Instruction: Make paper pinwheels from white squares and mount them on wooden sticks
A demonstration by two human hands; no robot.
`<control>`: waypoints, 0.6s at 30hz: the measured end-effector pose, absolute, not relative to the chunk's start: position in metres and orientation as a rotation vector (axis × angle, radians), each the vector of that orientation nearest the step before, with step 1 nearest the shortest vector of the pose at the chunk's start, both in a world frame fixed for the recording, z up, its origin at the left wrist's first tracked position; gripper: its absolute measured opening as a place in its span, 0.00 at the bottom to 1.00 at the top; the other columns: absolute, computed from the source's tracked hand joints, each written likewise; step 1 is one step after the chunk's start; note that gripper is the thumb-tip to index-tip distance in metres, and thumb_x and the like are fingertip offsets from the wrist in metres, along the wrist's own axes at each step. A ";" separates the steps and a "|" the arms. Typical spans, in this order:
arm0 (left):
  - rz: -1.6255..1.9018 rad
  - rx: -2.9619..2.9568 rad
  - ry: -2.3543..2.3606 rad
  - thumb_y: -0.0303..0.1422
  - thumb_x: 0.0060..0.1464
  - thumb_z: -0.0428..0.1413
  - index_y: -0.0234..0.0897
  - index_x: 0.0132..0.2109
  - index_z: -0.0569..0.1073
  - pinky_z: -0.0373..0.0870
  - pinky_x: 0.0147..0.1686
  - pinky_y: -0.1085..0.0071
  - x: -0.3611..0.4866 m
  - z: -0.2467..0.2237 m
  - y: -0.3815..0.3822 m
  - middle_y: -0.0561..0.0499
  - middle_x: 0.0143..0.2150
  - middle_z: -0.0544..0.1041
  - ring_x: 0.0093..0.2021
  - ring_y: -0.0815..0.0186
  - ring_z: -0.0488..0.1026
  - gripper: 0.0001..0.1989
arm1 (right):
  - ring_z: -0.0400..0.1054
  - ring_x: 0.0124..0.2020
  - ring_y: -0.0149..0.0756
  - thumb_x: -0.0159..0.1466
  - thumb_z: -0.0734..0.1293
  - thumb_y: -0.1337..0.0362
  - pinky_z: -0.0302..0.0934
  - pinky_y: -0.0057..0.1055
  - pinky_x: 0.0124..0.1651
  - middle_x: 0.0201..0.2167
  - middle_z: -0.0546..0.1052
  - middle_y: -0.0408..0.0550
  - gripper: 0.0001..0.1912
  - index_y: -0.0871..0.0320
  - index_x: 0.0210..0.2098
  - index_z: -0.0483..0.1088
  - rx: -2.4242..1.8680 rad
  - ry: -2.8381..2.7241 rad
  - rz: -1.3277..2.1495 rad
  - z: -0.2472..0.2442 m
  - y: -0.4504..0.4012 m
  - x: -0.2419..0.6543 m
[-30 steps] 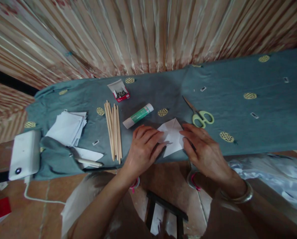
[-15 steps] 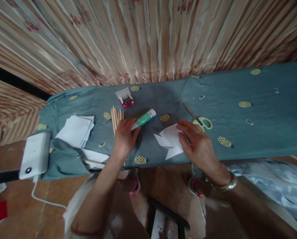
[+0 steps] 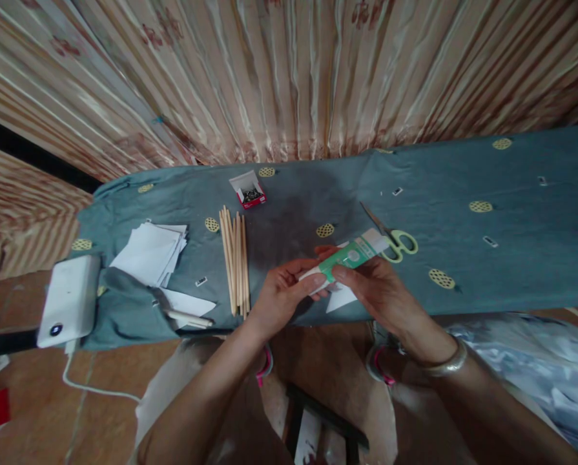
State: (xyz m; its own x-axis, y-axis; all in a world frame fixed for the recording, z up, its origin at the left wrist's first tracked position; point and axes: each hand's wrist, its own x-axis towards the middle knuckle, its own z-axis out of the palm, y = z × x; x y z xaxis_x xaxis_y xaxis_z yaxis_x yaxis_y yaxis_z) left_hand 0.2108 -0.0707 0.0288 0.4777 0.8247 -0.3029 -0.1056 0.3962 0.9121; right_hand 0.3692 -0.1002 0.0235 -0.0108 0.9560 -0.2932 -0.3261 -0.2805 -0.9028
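A green and white tube (image 3: 349, 257), perhaps glue, is held between both hands above the table's front part. My left hand (image 3: 289, 294) is closed around its lower left end. My right hand (image 3: 383, 284) grips it from the right, thumb on the green label. Beneath the hands lies a folded white paper (image 3: 340, 298), mostly hidden by them. Scissors (image 3: 398, 244) with pale green handles rest just beyond my right hand. To the left of my left hand lie several thin wooden sticks (image 3: 235, 261).
A small red box (image 3: 254, 197) of metal pins or tacks stands open at the back. White paper squares (image 3: 149, 253) are stacked at left, near a white power bank (image 3: 70, 300) with a cable. A marker-like white pen (image 3: 190, 318) lies at the front edge of the cloth (image 3: 511, 258).
My left hand has lifted the tube off the cloth and carried it right. My right hand has left the folded paper and now grips the tube too.
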 end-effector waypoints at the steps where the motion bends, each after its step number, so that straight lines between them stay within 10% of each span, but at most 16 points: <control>1: 0.693 0.976 0.890 0.45 0.45 0.65 0.32 0.39 0.80 0.68 0.29 0.74 0.211 0.029 -0.071 0.49 0.29 0.78 0.27 0.70 0.71 0.21 | 0.73 0.32 0.35 0.52 0.75 0.54 0.70 0.34 0.38 0.32 0.80 0.43 0.17 0.53 0.39 0.77 -1.180 -0.744 1.535 0.024 -0.100 0.370; 10: 0.773 1.641 1.191 0.39 0.52 0.62 0.35 0.43 0.77 0.71 0.31 0.70 0.181 0.013 -0.056 0.47 0.37 0.80 0.32 0.65 0.75 0.15 | 0.73 0.26 0.29 0.53 0.74 0.49 0.71 0.26 0.32 0.26 0.79 0.40 0.16 0.53 0.29 0.73 -1.115 -0.356 1.560 0.025 -0.096 0.392; 18: 0.686 2.359 1.221 0.31 0.54 0.59 0.37 0.53 0.73 0.70 0.51 0.52 0.176 -0.002 -0.043 0.42 0.53 0.75 0.53 0.54 0.70 0.18 | 0.77 0.36 0.36 0.57 0.72 0.52 0.74 0.34 0.41 0.35 0.82 0.45 0.13 0.53 0.34 0.72 -1.117 -0.352 1.589 0.018 -0.102 0.391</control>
